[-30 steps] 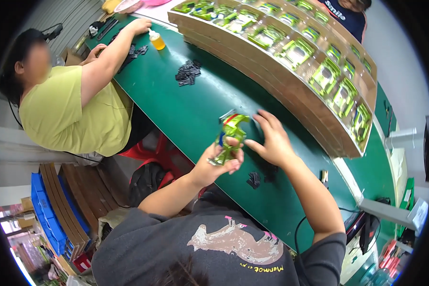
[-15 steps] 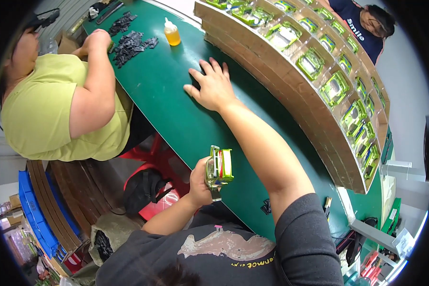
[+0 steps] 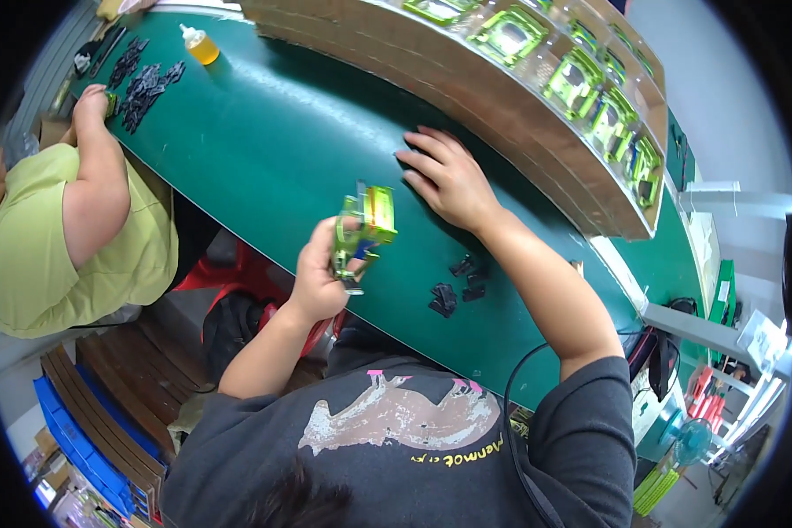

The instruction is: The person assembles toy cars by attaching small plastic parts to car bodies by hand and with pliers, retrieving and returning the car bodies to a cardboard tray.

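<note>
My left hand [image 3: 319, 280] is closed around a small green and yellow gadget [image 3: 365, 231]. I hold it up over the near edge of the green desk [image 3: 273, 132], and its long side points up and away from me. My right hand [image 3: 449, 180] lies flat and open on the desk, a bit farther out and to the right. Little black parts [image 3: 456, 286] sit near me, between my arms, closer to my right arm.
</note>
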`<move>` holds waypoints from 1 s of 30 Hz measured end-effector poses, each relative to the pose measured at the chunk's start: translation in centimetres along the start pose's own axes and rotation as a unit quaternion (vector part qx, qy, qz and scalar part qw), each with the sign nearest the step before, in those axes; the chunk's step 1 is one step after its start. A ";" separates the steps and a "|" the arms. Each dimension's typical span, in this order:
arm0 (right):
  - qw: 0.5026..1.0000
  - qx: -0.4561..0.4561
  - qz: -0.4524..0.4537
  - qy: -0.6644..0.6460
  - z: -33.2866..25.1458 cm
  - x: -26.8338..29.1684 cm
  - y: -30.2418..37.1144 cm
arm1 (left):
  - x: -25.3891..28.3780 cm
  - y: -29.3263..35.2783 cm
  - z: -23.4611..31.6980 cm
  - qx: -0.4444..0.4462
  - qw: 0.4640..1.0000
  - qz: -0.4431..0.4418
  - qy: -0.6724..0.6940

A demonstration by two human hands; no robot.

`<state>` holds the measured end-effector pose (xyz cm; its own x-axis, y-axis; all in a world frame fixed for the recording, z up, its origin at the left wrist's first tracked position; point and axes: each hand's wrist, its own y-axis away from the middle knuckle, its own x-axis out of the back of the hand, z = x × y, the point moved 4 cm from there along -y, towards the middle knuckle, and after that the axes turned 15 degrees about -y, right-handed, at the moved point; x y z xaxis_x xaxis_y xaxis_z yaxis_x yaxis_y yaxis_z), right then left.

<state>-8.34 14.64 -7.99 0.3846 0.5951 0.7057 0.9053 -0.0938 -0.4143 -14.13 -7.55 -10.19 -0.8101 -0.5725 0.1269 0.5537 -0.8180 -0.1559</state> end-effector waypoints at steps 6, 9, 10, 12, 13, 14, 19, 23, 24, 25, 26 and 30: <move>0.997 -0.076 0.023 0.024 -0.4 5.1 8.1 | -7.3 -1.6 2.2 0.017 0.987 -0.161 -0.019; 0.994 -0.100 0.033 0.030 -0.8 7.0 10.8 | -10.5 -2.6 3.0 -0.140 0.944 -0.176 -0.240; 0.993 -0.110 0.031 0.033 -0.9 7.5 11.6 | -11.0 -2.8 3.1 -0.145 0.942 -0.182 -0.242; 0.992 -0.114 0.045 0.014 -1.4 8.6 12.6 | -12.4 -2.9 3.7 -0.188 0.918 -0.231 -0.261; 0.992 -0.108 0.066 0.005 -1.7 9.4 12.9 | -12.8 -2.7 3.3 -0.175 0.917 -0.266 -0.240; 0.991 -0.102 0.086 -0.004 -2.1 10.3 13.2 | -13.2 -2.6 3.4 -0.177 0.915 -0.270 -0.243; 0.939 -0.237 0.244 -0.045 -2.6 15.2 16.9 | -14.2 -0.7 4.0 -0.158 0.912 -0.315 -0.210; 0.887 -0.398 0.203 -0.113 -2.9 14.4 19.5 | -15.0 -0.3 6.1 -0.184 0.905 -0.315 -0.220; 0.876 -0.430 0.183 -0.119 -2.9 13.7 19.7 | -15.1 -0.4 7.1 -0.216 0.897 -0.309 -0.232; 0.872 -0.449 0.168 -0.096 -3.1 13.2 19.7 | -15.1 -0.6 8.0 -0.235 0.897 -0.269 -0.260; 0.868 -0.467 0.152 -0.074 -3.3 12.6 19.4 | -14.9 -0.7 8.6 -0.234 0.897 -0.271 -0.261; 0.859 -0.482 0.170 0.041 -3.7 11.6 17.9 | -13.6 -1.8 10.9 -0.239 0.894 -0.182 -0.334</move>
<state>12.98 16.90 -5.12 0.6322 0.3470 0.6927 0.4514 -0.8917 0.0347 -2.05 1.10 -0.94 -0.5361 -0.3091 0.7855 0.0021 -0.9310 -0.3649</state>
